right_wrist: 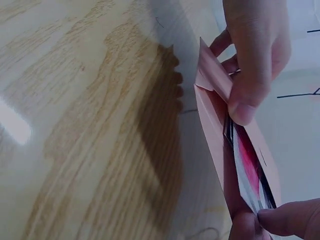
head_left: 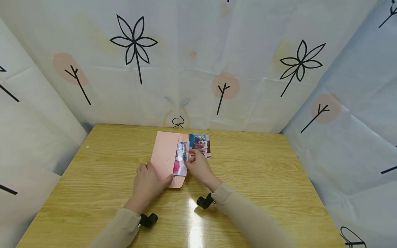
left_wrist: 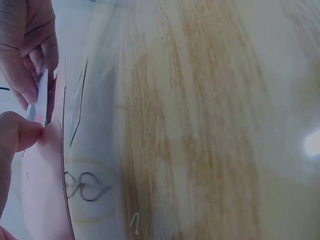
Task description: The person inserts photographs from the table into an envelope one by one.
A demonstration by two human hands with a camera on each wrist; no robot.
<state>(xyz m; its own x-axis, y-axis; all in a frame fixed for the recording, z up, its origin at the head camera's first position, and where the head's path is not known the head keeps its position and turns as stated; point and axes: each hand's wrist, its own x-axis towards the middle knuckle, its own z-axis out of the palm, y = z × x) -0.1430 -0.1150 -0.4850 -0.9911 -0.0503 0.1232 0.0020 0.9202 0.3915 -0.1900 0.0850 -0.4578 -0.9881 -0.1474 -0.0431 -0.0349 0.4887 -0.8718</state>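
A pink envelope (head_left: 163, 151) is gripped at its lower left by my left hand (head_left: 149, 182), the thumb at the mouth's lower corner. Its opening faces right, with the flap folded out. A photo card (head_left: 181, 156) with a grey animal and a bright pink patch sticks partway out of the mouth; the rest is hidden inside. My right hand (head_left: 200, 167) pinches the card's outer edge between thumb and fingers. In the right wrist view the envelope (right_wrist: 215, 135) gapes around the card (right_wrist: 245, 160), and dark edges show beside it.
A second picture card (head_left: 200, 141), showing a furry animal in sunglasses, lies just right of the envelope, partly behind my right hand. All this is on a wood-grain table (head_left: 248, 179). A patterned curtain (head_left: 186, 69) stands along the table's back edge.
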